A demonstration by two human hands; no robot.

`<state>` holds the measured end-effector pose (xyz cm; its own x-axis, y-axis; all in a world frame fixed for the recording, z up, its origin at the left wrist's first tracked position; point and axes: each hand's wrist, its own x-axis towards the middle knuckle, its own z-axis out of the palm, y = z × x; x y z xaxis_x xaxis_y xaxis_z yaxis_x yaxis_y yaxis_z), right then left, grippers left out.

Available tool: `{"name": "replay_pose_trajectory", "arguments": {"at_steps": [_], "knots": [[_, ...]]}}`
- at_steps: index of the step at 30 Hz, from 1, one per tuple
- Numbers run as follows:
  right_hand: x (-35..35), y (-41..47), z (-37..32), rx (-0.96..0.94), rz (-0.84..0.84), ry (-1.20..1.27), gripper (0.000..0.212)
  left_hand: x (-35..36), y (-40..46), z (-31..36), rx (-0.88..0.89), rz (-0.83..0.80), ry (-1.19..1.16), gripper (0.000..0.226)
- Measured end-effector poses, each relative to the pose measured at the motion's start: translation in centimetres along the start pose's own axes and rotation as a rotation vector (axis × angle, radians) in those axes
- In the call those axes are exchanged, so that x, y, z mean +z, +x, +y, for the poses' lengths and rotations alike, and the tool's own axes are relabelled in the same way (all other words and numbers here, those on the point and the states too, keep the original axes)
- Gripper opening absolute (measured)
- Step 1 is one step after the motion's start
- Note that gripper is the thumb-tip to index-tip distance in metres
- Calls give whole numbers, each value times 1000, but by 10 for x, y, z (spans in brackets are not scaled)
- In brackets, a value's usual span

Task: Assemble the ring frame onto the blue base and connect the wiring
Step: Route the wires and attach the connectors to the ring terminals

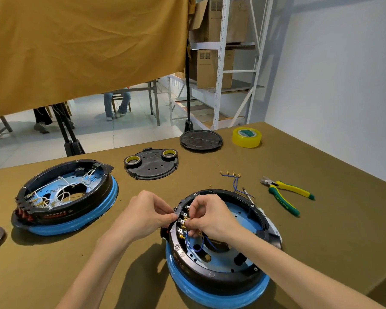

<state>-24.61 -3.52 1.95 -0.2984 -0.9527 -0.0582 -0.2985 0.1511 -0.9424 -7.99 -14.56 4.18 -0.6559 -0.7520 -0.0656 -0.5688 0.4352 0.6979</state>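
The black ring frame (218,273) already sits on the blue base (216,295), near the front edge of the desk (120,253), so the first part of the task looks done. The wiring is only partly connected. Some blue wires (197,247) run inside the ring from the row of terminals (183,221) on its left wall, where gold connectors are seen.

The left hand (146,216) holds the outside of the ring at this terminal block, with curled fingers pinching its edge. The right hand (206,217) reaches inside the ring, and its fingertips pinch a small connector at the terminals; which wire exactly cannot be told.

A spare bundle of blue wires with gold lugs (232,179) lies on the desk behind the ring, so probably more connections are left. The pliers (286,194) lie to the right, untouched. On the left stands a second unit (65,197) with many white wires inside, which seems to be more fully wired.
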Motion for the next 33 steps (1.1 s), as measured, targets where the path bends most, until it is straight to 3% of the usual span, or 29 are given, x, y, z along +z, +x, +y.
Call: {"name": "replay_pose_trajectory", "arguments": {"at_steps": [13, 23, 33], "knots": [[-5, -7, -2, 5, -29, -90, 15, -1, -1, 0, -12, -29, -18, 7], [4, -14, -12, -136, 48, -616, 8, -1, -2, 3, -7, -28, 6, 6], [-7, -13, -7, -164, -115, -478, 20, -3, 0, 1, -26, -57, -55, 4]]}}
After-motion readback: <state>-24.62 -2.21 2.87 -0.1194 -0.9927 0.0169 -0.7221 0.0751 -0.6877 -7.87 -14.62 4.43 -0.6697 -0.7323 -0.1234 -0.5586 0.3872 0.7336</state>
